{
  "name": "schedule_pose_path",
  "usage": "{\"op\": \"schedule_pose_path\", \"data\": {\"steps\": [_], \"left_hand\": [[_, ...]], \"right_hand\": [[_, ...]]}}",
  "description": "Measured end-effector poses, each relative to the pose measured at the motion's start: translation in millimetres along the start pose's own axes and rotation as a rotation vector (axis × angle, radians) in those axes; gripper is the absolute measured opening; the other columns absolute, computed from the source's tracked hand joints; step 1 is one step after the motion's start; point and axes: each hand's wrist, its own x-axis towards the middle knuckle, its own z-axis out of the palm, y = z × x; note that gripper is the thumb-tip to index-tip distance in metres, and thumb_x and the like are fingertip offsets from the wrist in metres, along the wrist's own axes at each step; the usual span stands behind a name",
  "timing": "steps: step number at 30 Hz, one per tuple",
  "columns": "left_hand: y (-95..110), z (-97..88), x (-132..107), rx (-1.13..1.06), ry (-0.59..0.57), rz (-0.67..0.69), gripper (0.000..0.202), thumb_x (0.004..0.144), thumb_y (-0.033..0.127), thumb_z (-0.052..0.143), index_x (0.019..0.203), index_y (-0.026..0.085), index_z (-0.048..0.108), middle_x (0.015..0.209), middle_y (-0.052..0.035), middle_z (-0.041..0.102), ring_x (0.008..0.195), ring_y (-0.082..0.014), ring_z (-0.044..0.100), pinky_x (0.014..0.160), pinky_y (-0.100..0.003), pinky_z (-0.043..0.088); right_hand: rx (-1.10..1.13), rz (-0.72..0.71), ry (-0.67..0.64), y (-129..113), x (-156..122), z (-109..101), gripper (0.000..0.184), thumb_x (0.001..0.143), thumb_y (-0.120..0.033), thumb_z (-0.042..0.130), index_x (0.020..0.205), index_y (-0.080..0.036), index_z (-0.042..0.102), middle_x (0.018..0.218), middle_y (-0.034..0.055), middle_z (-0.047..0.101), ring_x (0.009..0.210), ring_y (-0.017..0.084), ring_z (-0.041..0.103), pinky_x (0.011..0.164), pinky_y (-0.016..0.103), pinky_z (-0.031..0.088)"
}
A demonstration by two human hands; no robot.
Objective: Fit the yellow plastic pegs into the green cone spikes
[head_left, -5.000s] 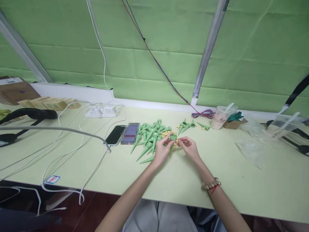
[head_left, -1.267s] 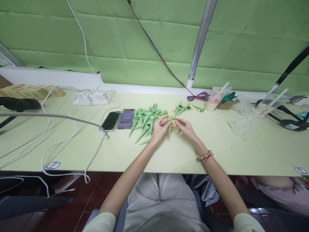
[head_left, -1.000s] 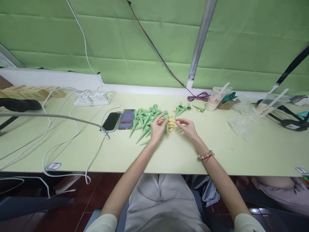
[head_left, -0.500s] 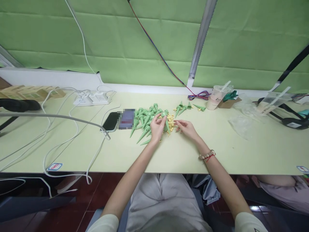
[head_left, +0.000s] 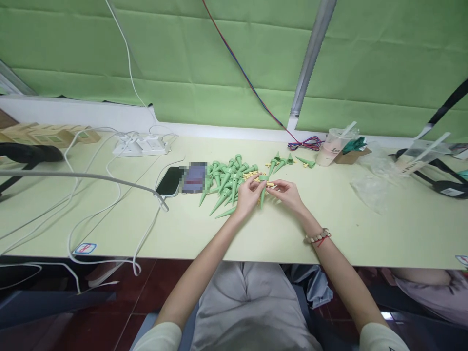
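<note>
My left hand (head_left: 249, 196) pinches a green plastic watering spike (head_left: 263, 195), its wide collar up and its point down toward me. Fingers closed, my right hand (head_left: 288, 193) meets the spike from the right and holds a small yellow plastic piece (head_left: 270, 185) against its side. Whether that piece sits in the spike I cannot tell. Left of my hands lies a heap of similar green spikes (head_left: 224, 180). More yellow pieces (head_left: 251, 174) are spread just behind my left hand, partly hidden by it. Beyond my right hand lie several spikes (head_left: 280, 164) with yellow bits among them.
A phone (head_left: 170, 181) and a pixelated flat item (head_left: 194, 178) lie left of the heap. White cables and a power strip (head_left: 141, 146) fill the left side. At right are drink cups (head_left: 329, 147), a small cardboard box (head_left: 351, 156), clear plastic bags (head_left: 369, 190) and a black headset strap (head_left: 449, 187).
My left hand has carried the spike right, away from the heap. Both hands have come together, and the yellow piece in my right fingers now touches the spike. The view has shifted slightly.
</note>
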Motion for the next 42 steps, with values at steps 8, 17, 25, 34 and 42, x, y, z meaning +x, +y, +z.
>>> {"op": "schedule_pose_path", "data": {"steps": [8,17,25,34,42], "left_hand": [[3,-2.1,-3,0.313,-0.012,0.053,0.039,0.080,0.035,0.050,0.114,0.016,0.056,0.058,0.0010,0.057,0.051,-0.0107,0.048,0.054,-0.022,0.038],[0,1.6,-9,0.587,0.052,0.178,0.042,0.080,0.043,0.048,0.111,0.018,0.060,0.070,-0.0064,0.055,0.069,-0.0191,0.052,0.069,-0.028,0.039],[-1,8.1,-11,0.518,0.003,0.051,0.045,0.082,0.045,0.045,0.115,0.017,0.058,0.051,-0.0010,0.053,0.053,-0.0165,0.049,0.057,-0.025,0.034],[6,1.6,-9,0.323,0.013,0.025,0.046,0.077,0.051,0.049,0.109,0.018,0.059,0.042,0.0056,0.040,0.041,-0.0107,0.036,0.050,-0.022,0.028],[16,-1.9,-13,0.330,-0.016,0.079,0.041,0.074,0.048,0.055,0.105,0.021,0.058,0.040,0.0079,0.037,0.038,-0.0090,0.031,0.049,-0.022,0.024]], "right_hand": [[-0.161,-0.146,0.024,2,-4,2,0.030,0.064,-0.044,0.068,0.076,-0.017,0.061,0.075,0.0041,0.061,0.055,0.012,0.054,0.043,0.022,0.043],[-0.257,-0.198,-0.093,-3,-5,-3,0.026,0.067,-0.042,0.066,0.062,-0.018,0.057,0.063,0.0012,0.055,0.054,0.012,0.050,0.050,0.025,0.042],[-0.466,-0.349,0.083,2,-6,-3,0.024,0.068,-0.029,0.063,0.052,-0.019,0.047,0.060,-0.0018,0.047,0.052,0.010,0.045,0.047,0.023,0.034],[0.003,0.037,-0.119,2,-3,2,0.035,0.065,-0.050,0.064,0.080,-0.018,0.059,0.066,-0.0002,0.056,0.048,0.010,0.050,0.043,0.024,0.039],[0.221,0.222,-0.295,-3,-3,-1,0.037,0.059,-0.049,0.070,0.076,-0.019,0.057,0.064,-0.0006,0.054,0.057,0.011,0.052,0.043,0.020,0.040]]}}
